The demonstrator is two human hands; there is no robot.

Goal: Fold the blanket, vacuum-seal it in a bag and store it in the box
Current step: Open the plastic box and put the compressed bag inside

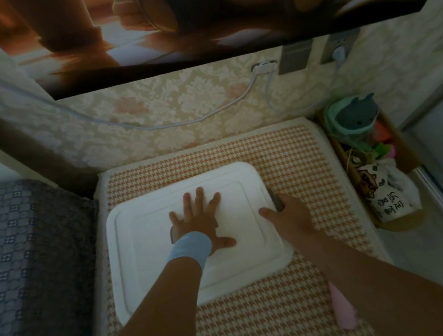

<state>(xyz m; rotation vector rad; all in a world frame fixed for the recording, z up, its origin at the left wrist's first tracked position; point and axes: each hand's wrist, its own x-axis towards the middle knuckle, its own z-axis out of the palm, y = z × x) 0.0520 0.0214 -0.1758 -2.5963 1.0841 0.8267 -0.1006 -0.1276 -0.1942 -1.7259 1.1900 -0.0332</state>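
My left fingers (200, 197) lie straight and spread, my left hand (201, 222) pressing flat on the middle of the white lid (146, 251). My right hand (287, 215) curls over the lid's right edge, thumb on top, fingers wrapped round the dark clip (277, 202) there. The lid sits on a houndstooth mat (266, 319). The box under it is hidden from me, and so is the blanket, which I take to be sealed inside. This looks like the last step: closing up. Next I'd need to hold the lid down level while snapping the clip home, then check the opposite side seats too.
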